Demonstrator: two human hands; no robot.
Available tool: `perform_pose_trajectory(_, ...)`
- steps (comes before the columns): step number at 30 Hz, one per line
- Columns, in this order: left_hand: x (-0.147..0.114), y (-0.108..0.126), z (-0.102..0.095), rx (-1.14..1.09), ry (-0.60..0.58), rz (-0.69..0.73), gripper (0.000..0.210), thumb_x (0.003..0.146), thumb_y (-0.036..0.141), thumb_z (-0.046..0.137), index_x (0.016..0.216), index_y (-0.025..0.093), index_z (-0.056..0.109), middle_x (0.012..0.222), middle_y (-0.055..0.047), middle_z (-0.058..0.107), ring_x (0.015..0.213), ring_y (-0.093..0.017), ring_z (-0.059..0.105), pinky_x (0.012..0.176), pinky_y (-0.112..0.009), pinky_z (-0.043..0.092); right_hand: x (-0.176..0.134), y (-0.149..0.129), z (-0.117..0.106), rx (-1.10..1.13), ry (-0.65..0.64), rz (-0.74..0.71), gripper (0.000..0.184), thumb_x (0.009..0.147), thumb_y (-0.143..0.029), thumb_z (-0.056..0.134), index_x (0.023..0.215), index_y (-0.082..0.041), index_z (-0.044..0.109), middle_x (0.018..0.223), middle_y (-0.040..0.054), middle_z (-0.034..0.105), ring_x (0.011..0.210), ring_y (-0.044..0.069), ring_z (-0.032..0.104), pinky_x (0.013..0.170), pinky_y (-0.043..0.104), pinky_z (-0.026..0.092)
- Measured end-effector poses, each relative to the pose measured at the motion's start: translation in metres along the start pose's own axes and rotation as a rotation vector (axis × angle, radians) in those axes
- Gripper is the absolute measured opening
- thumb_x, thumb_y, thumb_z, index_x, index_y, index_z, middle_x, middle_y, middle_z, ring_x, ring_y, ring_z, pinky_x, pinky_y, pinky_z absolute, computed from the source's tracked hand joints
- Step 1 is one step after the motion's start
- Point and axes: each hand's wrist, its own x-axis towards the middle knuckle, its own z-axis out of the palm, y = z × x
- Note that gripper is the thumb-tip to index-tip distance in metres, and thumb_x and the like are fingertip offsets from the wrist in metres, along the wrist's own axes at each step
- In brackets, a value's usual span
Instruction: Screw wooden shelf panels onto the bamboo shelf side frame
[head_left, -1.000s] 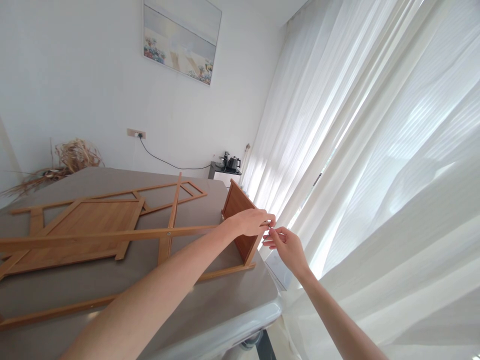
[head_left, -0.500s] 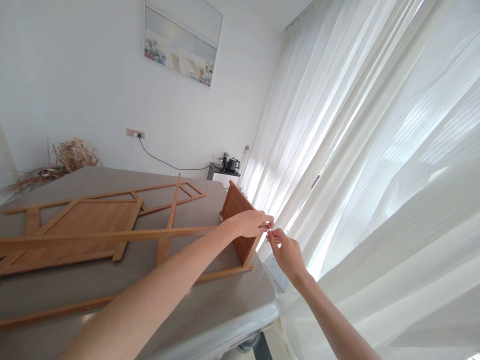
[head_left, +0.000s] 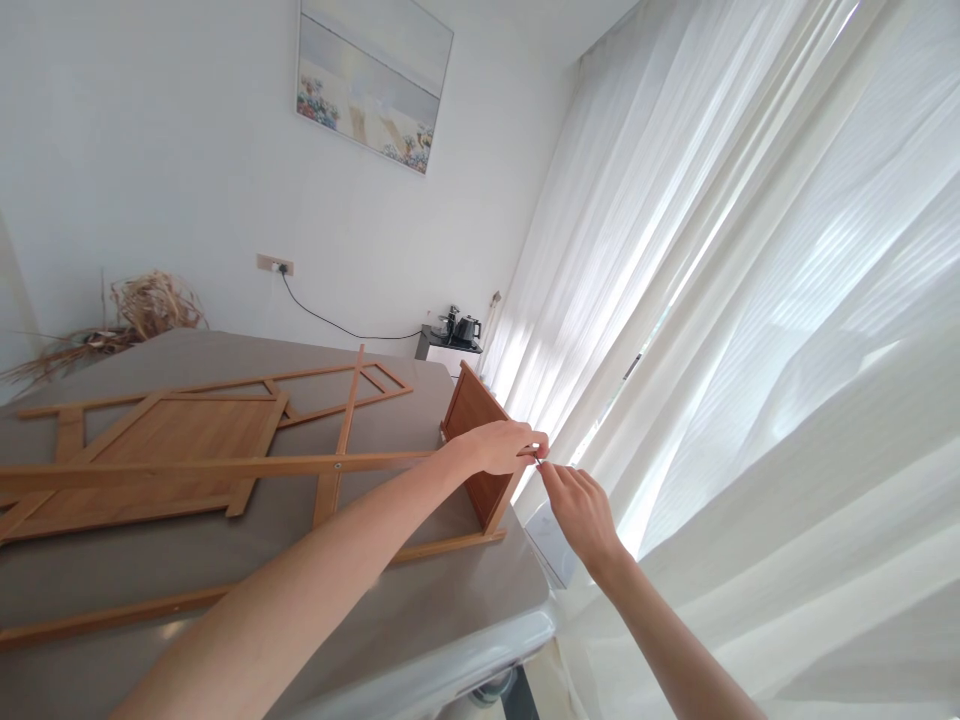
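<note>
My left hand (head_left: 504, 447) is closed around the right end of a long wooden rail (head_left: 277, 466), beside an upright wooden panel (head_left: 480, 410). My right hand (head_left: 581, 508) sits just right of it, fingers pinched on a thin dark hex key (head_left: 538, 461) at the rail's end; most of the key is hidden by the fingers. The rail belongs to a wooden frame with a crosspiece (head_left: 327, 498) and a lower rail (head_left: 127, 612). A screw head (head_left: 338, 465) shows in the upper rail.
A grey-covered table (head_left: 450, 600) carries the frame. Behind lie a flat wooden panel (head_left: 187, 440) and a slim ladder-like frame (head_left: 330, 403). Dried stalks (head_left: 154, 305) stand at the back left, and a kettle (head_left: 468, 329) on a cabinet beyond. White curtains (head_left: 720, 300) hang close on the right.
My right hand has turned at the wrist, its fingers now folded over the key with the back of the hand showing. My left hand stays on the rail end.
</note>
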Motion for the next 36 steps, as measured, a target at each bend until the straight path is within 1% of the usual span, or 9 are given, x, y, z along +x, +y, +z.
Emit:
perform_pose_trajectory(5,0.0023,-0.0029,0.0027,0.033,0.012,0.018,0.017,0.095,0.032,0.044,0.104,0.025,0.057,0.098,-0.004,0.059,0.086,-0.018,0.059,0.075,-0.029,0.042,0.0007,-0.0004,0.0011,-0.017,0.002,-0.005,0.034,0.080,0.008,0.042,0.100,-0.018,0.055,0.080,0.0032,0.062,0.068,0.017,0.053,0.063,0.030,0.034)
perform_pose_trajectory(8,0.0020,-0.0032,0.0031,0.038,0.019,0.021,0.017,0.095,0.032,0.044,0.105,0.025,0.057,0.099,-0.004,0.059,0.088,-0.019,0.059,0.076,-0.030,0.042,0.0021,0.0007,-0.0013,-0.017,0.000,0.001,0.035,0.081,0.007,0.043,0.103,-0.018,0.055,0.082,0.0038,0.063,0.071,0.017,0.055,0.065,0.030,0.035)
perform_pose_trajectory(12,0.0009,-0.0040,0.0028,0.022,0.015,0.029,0.018,0.096,0.032,0.042,0.105,0.026,0.057,0.101,-0.004,0.060,0.091,-0.019,0.059,0.078,-0.030,0.042,0.0040,0.0020,-0.0050,-0.006,-0.010,0.011,0.029,0.084,0.004,0.043,0.097,-0.019,0.056,0.077,0.0025,0.062,0.069,0.017,0.054,0.064,0.030,0.033)
perform_pose_trajectory(15,0.0015,-0.0062,0.0039,0.028,0.020,0.051,0.015,0.095,0.030,0.043,0.103,0.025,0.056,0.098,-0.004,0.060,0.089,-0.018,0.059,0.078,-0.029,0.042,0.0051,0.0023,-0.0055,0.032,-0.007,0.062,0.024,0.088,0.001,0.044,0.094,-0.019,0.057,0.068,-0.0004,0.058,0.062,0.015,0.050,0.061,0.029,0.030)
perform_pose_trajectory(18,0.0026,-0.0078,0.0051,0.027,0.025,0.067,0.014,0.095,0.029,0.043,0.101,0.024,0.055,0.098,-0.003,0.060,0.090,-0.018,0.059,0.080,-0.029,0.042,0.0053,0.0013,-0.0039,0.066,-0.011,0.108,0.018,0.092,-0.005,0.045,0.090,-0.020,0.056,0.064,-0.0024,0.055,0.057,0.013,0.046,0.060,0.029,0.028)
perform_pose_trajectory(21,0.0025,-0.0066,0.0046,0.029,0.010,0.049,0.016,0.096,0.031,0.043,0.102,0.024,0.055,0.098,-0.003,0.060,0.089,-0.018,0.059,0.079,-0.029,0.042,0.0042,-0.0004,-0.0019,0.063,-0.020,0.103,0.019,0.094,-0.007,0.044,0.082,-0.019,0.053,0.063,-0.0024,0.055,0.057,0.012,0.044,0.060,0.029,0.026)
perform_pose_trajectory(24,0.0014,-0.0039,0.0030,0.033,0.006,0.027,0.017,0.096,0.030,0.042,0.104,0.025,0.056,0.099,-0.003,0.059,0.088,-0.018,0.058,0.077,-0.029,0.042,0.0026,-0.0011,-0.0005,0.065,-0.016,0.098,0.022,0.095,-0.009,0.042,0.079,-0.019,0.051,0.063,-0.0019,0.054,0.057,0.012,0.044,0.059,0.029,0.026)
perform_pose_trajectory(29,0.0012,-0.0029,0.0021,0.030,0.013,0.032,0.015,0.095,0.031,0.044,0.103,0.025,0.056,0.098,-0.003,0.059,0.087,-0.018,0.058,0.076,-0.029,0.042,0.0021,-0.0005,0.0000,0.096,0.015,0.098,0.022,0.096,-0.009,0.040,0.081,-0.019,0.052,0.064,-0.0011,0.055,0.056,0.012,0.045,0.059,0.028,0.027)
perform_pose_trajectory(36,0.0026,-0.0060,0.0039,0.024,0.022,0.046,0.016,0.095,0.032,0.045,0.103,0.025,0.057,0.097,-0.003,0.059,0.088,-0.018,0.059,0.078,-0.029,0.042,0.0031,-0.0012,0.0012,0.103,0.031,0.126,0.020,0.096,-0.011,0.043,0.081,-0.020,0.052,0.061,-0.0026,0.054,0.054,0.012,0.043,0.057,0.029,0.026)
